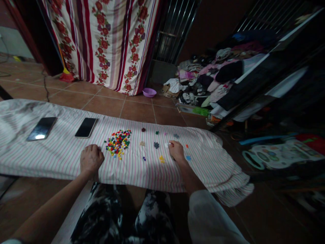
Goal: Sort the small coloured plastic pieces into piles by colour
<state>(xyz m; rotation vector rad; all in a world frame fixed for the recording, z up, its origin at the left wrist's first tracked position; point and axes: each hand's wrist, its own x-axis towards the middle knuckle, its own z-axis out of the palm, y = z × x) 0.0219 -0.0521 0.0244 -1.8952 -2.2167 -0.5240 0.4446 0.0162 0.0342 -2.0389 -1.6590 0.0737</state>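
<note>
Background: tiled floor (pixel 137 107), with a flowered, striped curtain (pixel 104 44) at the top and a purple basin (pixel 149 92) near its lower right end; heaped clothes (pixel 210 74) at the upper right of the frame.
Table: draped in striped cloth (pixel 122 173), running across the middle of the frame.
Phones: a left phone (pixel 42 128) and a right phone (pixel 86 127), lying apart at the left.
Mixed pile (pixel 118 144): small multicoloured pieces, centre left of the frame, right of the phones.
Sorted pieces: dark red (pixel 143 129), green (pixel 157 133), pink (pixel 165 133) and grey-blue (pixel 176 136) farthest from the person; tan (pixel 142 143), dark grey (pixel 156 145), white (pixel 166 145) and orange (pixel 187 146) between; dark blue (pixel 144 158), yellow (pixel 161 159) and light blue (pixel 188 158) nearest.
Left hand (pixel 91 158): rests on the cloth beside the mixed pile, fingers curled under; cannot tell whether it holds anything.
Right hand (pixel 177 149): grip narrow, fingertips at the white pieces; too small to tell whether one is held.
</note>
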